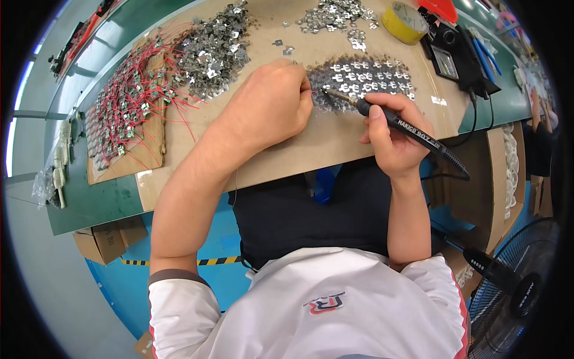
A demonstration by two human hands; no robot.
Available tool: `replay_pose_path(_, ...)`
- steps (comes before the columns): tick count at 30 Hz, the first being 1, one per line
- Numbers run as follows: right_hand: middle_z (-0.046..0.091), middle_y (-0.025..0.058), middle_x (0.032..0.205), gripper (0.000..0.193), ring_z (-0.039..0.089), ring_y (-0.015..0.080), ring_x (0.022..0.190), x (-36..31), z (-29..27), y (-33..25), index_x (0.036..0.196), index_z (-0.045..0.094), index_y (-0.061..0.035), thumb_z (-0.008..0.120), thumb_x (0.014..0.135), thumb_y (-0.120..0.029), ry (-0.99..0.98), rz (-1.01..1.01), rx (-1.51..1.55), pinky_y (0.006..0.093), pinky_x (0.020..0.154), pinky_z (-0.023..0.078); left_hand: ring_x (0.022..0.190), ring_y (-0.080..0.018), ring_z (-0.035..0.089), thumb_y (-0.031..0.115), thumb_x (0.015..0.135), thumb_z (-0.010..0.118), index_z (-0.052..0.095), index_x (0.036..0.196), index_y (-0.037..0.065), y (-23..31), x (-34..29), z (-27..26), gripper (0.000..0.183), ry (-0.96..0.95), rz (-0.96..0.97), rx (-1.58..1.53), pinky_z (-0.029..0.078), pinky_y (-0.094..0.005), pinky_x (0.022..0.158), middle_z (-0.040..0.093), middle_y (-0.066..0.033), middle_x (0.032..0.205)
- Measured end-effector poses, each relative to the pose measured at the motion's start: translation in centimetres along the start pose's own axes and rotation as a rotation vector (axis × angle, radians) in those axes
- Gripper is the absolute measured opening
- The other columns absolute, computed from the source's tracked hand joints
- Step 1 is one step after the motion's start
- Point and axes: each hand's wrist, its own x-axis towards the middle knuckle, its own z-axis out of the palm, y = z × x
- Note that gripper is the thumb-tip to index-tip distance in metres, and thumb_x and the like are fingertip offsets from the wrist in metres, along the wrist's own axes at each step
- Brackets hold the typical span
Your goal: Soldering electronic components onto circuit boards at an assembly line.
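Pinching the soldering iron [415, 130], probably for precision, the right hand [396, 142] slants it over metal pieces [360, 77] inside the tabletop's [113, 198] near edge, the curled left hand [272, 105] hiding anything it holds.

Green table [113, 200], edges bowed by the lens. Blue floor [230, 230] below, yellow-and-black striped tape [218, 261] running across it. Left side: pale grey panel [30, 239], can't tell if wall or partition; bright white strips [10, 149] at the far rim, source unclear. Cardboard box [103, 244] low by the table's left end. Right: open carton [496, 173] near the table, black fan [514, 293] lower right. Far upper right too blurred to read.
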Motion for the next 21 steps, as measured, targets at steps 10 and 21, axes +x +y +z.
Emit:
replay_pose_path(10, 0.069, 0.0065, 0.08, 0.015, 0.066, 0.0087, 0.06, -0.15, -0.07, 0.11, 0.111, 0.072, 0.0062, 0.067, 0.098, 0.001, 0.0, 0.022, 0.01, 0.0222, 0.053, 0.055, 0.085, -0.0366, 0.071, 0.008, 0.09, 0.074, 0.072, 0.092, -0.003, 0.04, -0.09, 0.53, 0.011, 0.014, 0.005, 0.105, 0.057, -0.0447, 0.078, 0.07, -0.0192, 0.092)
replay_pose_path(21, 0.07, 0.0074, 0.081, 0.015, 0.067, 0.0092, 0.061, -0.29, -0.14, -0.06, 0.111, 0.072, 0.0065, 0.068, 0.098, 0.001, 0.002, 0.077, 0.021, 0.0221, 0.054, 0.056, 0.086, -0.0369, 0.071, 0.009, 0.091, 0.073, 0.073, 0.092, -0.002, 0.14, -0.19, 0.65, 0.011, 0.009, 0.016, 0.149, 0.057, -0.0449, 0.079, 0.07, -0.0185, 0.093)
